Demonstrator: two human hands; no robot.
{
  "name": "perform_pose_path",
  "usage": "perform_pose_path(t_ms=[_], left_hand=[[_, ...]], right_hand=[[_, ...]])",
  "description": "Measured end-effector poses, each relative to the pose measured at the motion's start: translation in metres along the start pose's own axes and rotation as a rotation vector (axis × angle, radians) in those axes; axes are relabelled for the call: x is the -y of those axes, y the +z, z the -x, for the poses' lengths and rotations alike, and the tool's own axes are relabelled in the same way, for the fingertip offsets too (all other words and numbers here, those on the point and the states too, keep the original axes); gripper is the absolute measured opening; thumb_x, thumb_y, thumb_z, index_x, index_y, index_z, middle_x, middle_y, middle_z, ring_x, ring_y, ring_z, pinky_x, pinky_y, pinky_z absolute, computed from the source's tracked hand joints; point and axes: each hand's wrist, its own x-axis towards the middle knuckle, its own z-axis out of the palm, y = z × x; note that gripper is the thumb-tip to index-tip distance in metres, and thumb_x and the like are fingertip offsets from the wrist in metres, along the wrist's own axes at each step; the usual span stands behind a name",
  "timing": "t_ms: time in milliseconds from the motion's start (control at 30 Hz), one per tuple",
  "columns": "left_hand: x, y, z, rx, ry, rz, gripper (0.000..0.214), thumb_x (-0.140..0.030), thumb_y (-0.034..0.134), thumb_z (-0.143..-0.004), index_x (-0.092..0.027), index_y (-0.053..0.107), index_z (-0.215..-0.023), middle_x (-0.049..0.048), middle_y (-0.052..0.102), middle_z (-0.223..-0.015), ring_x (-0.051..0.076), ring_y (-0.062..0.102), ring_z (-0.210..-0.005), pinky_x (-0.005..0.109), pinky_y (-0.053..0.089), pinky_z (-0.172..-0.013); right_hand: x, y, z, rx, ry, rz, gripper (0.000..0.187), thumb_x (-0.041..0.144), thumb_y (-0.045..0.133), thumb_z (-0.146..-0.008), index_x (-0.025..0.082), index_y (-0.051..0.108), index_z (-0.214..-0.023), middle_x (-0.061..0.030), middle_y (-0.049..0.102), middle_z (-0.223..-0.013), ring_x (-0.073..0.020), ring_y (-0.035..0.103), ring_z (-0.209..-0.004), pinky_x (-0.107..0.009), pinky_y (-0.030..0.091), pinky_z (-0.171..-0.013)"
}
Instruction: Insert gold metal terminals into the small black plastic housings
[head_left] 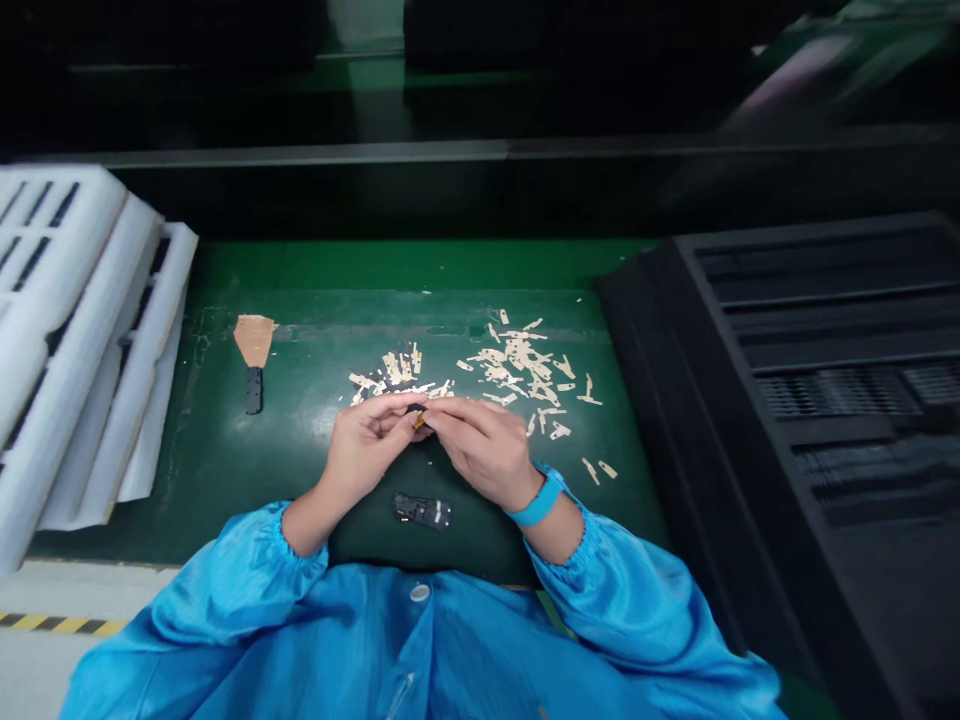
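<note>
Left hand (pixel 369 443) and right hand (pixel 480 445) met fingertip to fingertip — both pinched shut on one small dark part (pixel 417 415) — above the green mat (pixel 315 440).

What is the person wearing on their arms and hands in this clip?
Bare hands, no gloves. Both arms wear shiny bright blue smock sleeves with elastic gathered cuffs. A light blue wristband circles the right wrist. The smock front has a white button.

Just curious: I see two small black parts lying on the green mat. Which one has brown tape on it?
The black part left of the hands, with brown tape at its top; the one between the wrists has none.
</note>
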Motion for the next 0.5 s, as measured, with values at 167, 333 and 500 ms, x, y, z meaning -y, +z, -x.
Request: perform_pose_path(t_ms=[167, 333, 500], left_hand=[[0.001, 0.000, 0.002, 0.003, 0.037, -0.092, 0.027, -0.029, 0.073, -0.088, -0.017, 0.078, -0.113, 0.0058, 0.083, -0.098, 0.020, 0.081, -0.084, 0.030, 0.068, -0.081], [0.005, 0.003, 0.007, -0.060, 0.203, -0.355, 0.028, -0.022, 0.069, -0.089, -0.020, 0.078, -0.116, 0.0032, 0.083, -0.101, 0.016, 0.080, -0.081, 0.023, 0.067, -0.076], [0.007, 0.005, 0.010, -0.135, 0.374, -0.591, 0.029, -0.020, 0.068, -0.092, -0.024, 0.077, -0.119, 0.0010, 0.083, -0.102, 0.015, 0.080, -0.081, 0.024, 0.066, -0.079]], right_hand=[[0.003, -0.001, -0.003, -0.014, 0.008, 0.063, 0.014, 0.011, 0.063, -0.097, 0.020, 0.069, -0.107, -0.0073, 0.080, -0.106, -0.0174, 0.078, -0.092, -0.029, 0.060, -0.074], [0.008, 0.000, -0.004, -0.060, 0.053, 0.114, 0.007, 0.013, 0.069, -0.093, 0.018, 0.067, -0.099, -0.0056, 0.081, -0.098, -0.0163, 0.078, -0.087, -0.028, 0.055, -0.070], [0.010, -0.001, -0.004, -0.059, 0.003, 0.245, 0.007, 0.014, 0.068, -0.093, 0.020, 0.069, -0.097, -0.0047, 0.082, -0.099, -0.0160, 0.078, -0.082, -0.030, 0.052, -0.068]])
